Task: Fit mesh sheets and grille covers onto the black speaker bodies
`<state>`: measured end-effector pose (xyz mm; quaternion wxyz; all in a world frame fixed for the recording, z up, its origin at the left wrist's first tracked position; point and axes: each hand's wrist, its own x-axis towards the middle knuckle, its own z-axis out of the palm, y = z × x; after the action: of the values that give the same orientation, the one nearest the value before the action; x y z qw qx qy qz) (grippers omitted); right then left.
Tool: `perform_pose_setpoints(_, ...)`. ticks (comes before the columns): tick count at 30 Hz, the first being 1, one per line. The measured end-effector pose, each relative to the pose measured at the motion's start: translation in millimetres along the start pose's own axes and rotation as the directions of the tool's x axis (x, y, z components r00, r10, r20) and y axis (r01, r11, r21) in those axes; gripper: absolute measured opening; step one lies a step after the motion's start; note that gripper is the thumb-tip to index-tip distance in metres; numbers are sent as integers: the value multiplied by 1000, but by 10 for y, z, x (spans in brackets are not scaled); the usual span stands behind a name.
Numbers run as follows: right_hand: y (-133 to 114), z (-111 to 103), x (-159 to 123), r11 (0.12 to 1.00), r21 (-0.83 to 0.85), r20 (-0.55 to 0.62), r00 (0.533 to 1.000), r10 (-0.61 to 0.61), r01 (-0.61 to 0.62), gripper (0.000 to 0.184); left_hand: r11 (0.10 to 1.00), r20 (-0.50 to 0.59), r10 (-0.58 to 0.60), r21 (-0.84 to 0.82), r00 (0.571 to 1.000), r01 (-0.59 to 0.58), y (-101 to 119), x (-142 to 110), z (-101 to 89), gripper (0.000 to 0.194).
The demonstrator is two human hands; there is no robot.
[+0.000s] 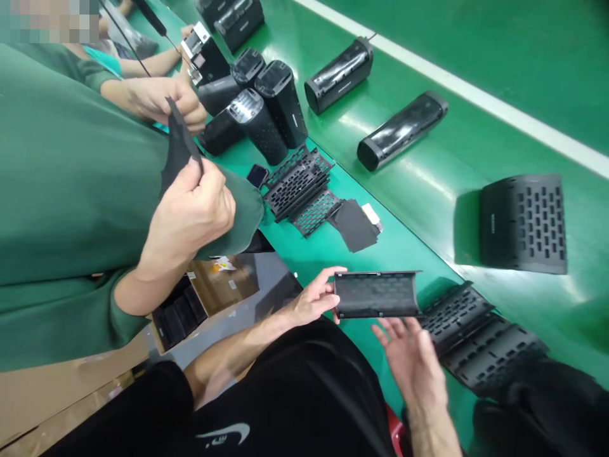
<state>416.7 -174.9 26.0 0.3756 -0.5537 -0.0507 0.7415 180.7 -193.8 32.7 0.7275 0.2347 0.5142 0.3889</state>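
Note:
My left hand (316, 298) grips the left end of a black curved speaker cover (375, 295), thumb on its near side. The cover lies level in the air, its hollow inside facing me, with small clips along both long edges. Below its right end is my right hand (412, 355), palm up with the fingers apart and nothing in it. Whether its fingertips touch the cover's lower edge I cannot tell. Just right of that hand, perforated black covers (495, 355) lie overlapping on the green table.
A co-worker's hands (190, 203) hold a black sheet (178, 149) at left. Ahead are stacked perforated covers (299, 184), black sheets (354, 225) and upright black speakers (280, 101). Across the table edge lie more speakers (402, 130) and one cover (523, 222). Cardboard boxes (223, 282) stand below.

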Motion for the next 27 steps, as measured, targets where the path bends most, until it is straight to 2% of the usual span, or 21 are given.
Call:
perform_pose_setpoints(3,213,210,-28,997,-3,32,997,72,-72,48,998,-61,67,-8,996,-68,-107,42,63,67)
perform_pose_setpoints(8,319,423,85,998,8,-21,998,55,-55,44,991,-64,121,66,991,-117,-218,83,95,61)
perform_pose_setpoints(12,311,417,180,995,-91,-104,994,18,-27,54,981,-28,181,71,983,-179,-317,102,70,65)
perform_pose_setpoints(15,315,394,211,992,-126,-113,994,15,-30,57,975,-14,214,72,977,-212,-390,117,61,63)
perform_pose_setpoints(18,321,389,228,989,-142,-97,995,24,-37,58,975,-23,213,65,977,-211,-422,122,76,64)
perform_pose_setpoints(23,340,388,267,984,-178,-121,991,-53,31,56,981,-30,185,71,982,-183,-415,127,118,64)
perform_pose_setpoints(27,358,390,280,990,-140,-101,994,-49,35,53,984,-54,175,43,983,-172,-412,137,135,67)
